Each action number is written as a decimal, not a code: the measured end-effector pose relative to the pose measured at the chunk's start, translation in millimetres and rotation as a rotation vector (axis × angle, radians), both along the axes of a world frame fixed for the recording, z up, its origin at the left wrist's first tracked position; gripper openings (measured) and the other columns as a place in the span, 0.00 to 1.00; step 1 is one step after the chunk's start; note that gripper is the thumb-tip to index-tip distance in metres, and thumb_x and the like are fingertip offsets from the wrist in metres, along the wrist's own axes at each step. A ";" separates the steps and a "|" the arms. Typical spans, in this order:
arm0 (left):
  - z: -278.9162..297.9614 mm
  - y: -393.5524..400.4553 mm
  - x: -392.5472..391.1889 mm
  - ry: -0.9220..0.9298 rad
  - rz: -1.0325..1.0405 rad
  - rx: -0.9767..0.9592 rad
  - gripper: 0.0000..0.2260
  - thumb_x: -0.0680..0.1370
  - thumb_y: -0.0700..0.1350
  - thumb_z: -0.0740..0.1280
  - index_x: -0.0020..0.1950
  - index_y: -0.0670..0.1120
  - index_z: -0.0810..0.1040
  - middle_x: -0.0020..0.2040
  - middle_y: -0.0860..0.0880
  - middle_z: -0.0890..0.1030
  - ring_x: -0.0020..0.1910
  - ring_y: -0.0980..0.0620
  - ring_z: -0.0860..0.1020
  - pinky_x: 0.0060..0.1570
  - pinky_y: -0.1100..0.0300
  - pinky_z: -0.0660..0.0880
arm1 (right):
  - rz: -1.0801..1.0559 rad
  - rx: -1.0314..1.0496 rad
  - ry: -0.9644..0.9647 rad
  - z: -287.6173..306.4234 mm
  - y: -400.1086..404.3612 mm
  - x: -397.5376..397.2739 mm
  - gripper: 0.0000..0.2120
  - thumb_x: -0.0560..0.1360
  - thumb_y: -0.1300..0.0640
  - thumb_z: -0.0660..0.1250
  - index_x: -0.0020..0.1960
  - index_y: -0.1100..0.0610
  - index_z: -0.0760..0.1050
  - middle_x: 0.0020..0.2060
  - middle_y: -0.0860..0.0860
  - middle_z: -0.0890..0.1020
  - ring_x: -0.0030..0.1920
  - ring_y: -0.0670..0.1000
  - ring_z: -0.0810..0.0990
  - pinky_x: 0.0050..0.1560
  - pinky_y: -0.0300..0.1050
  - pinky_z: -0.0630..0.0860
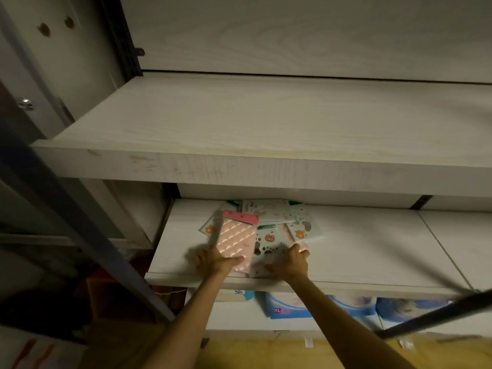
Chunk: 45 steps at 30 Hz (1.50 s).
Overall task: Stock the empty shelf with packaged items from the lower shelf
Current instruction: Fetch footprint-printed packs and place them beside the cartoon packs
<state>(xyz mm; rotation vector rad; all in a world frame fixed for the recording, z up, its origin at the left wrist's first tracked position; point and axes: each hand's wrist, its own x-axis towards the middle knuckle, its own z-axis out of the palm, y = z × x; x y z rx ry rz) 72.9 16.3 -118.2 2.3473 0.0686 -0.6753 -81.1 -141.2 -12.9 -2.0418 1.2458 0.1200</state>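
Note:
A pale wooden upper shelf spans the view with nothing on it. Below it, the lower shelf carries a loose pile of flat packaged items printed with bears and paw marks. My left hand grips a pink packet with a red header card by its near end, tilted up off the pile. My right hand grips the near edge of a pale green paw-print packet lying on the pile.
A grey metal upright runs diagonally at the left. A dark bar crosses the lower right. Under the lower shelf stand blue and white diaper packs. The right part of the lower shelf is bare board.

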 end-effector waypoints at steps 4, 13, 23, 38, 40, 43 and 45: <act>86.9 32.0 -20.9 0.052 0.107 -0.300 0.21 0.71 0.48 0.78 0.58 0.44 0.76 0.56 0.42 0.81 0.49 0.41 0.82 0.40 0.50 0.83 | -0.041 0.014 -0.031 2.7 -1.5 -0.4 0.46 0.62 0.48 0.82 0.71 0.59 0.61 0.66 0.58 0.69 0.66 0.57 0.71 0.63 0.49 0.74; 92.5 78.7 -19.0 0.252 0.204 -0.614 0.13 0.81 0.37 0.65 0.66 0.41 0.74 0.61 0.41 0.78 0.55 0.41 0.80 0.42 0.54 0.82 | -0.151 0.421 -0.204 13.8 -27.8 -10.1 0.25 0.65 0.65 0.79 0.59 0.57 0.74 0.54 0.58 0.81 0.53 0.58 0.81 0.52 0.57 0.82; 102.4 74.3 -28.6 0.347 0.247 -0.798 0.10 0.80 0.37 0.67 0.62 0.41 0.78 0.60 0.41 0.81 0.56 0.43 0.81 0.48 0.56 0.81 | -0.216 0.637 -0.350 41.5 -25.8 -41.7 0.09 0.78 0.65 0.65 0.58 0.59 0.73 0.49 0.60 0.82 0.48 0.59 0.84 0.44 0.54 0.84; 136.3 -16.7 -159.4 0.391 -0.086 -0.867 0.13 0.80 0.37 0.68 0.64 0.42 0.76 0.56 0.43 0.85 0.53 0.42 0.84 0.46 0.56 0.82 | -0.353 0.655 -0.670 46.3 -77.3 -211.1 0.11 0.79 0.62 0.65 0.60 0.63 0.74 0.50 0.61 0.85 0.51 0.61 0.85 0.49 0.54 0.82; 141.7 -36.0 -191.7 0.373 -0.125 -0.859 0.14 0.80 0.36 0.67 0.65 0.42 0.75 0.58 0.42 0.83 0.56 0.42 0.83 0.47 0.54 0.83 | -0.355 0.642 -0.689 50.2 -89.0 -248.0 0.10 0.79 0.62 0.65 0.60 0.63 0.75 0.50 0.61 0.85 0.52 0.61 0.85 0.52 0.55 0.82; 148.4 -64.8 -243.0 0.351 -0.160 -0.825 0.14 0.79 0.36 0.68 0.65 0.43 0.76 0.60 0.43 0.83 0.56 0.44 0.83 0.48 0.54 0.83 | -0.339 0.620 -0.713 58.1 -106.9 -306.9 0.11 0.80 0.61 0.64 0.62 0.60 0.75 0.53 0.60 0.84 0.53 0.60 0.84 0.57 0.60 0.80; 154.0 -85.4 -279.5 0.338 -0.194 -0.826 0.15 0.79 0.36 0.68 0.66 0.43 0.75 0.60 0.43 0.83 0.56 0.45 0.83 0.49 0.55 0.83 | -0.341 0.594 -0.731 64.0 -119.1 -347.3 0.11 0.80 0.61 0.63 0.62 0.61 0.75 0.54 0.60 0.84 0.53 0.59 0.84 0.57 0.58 0.81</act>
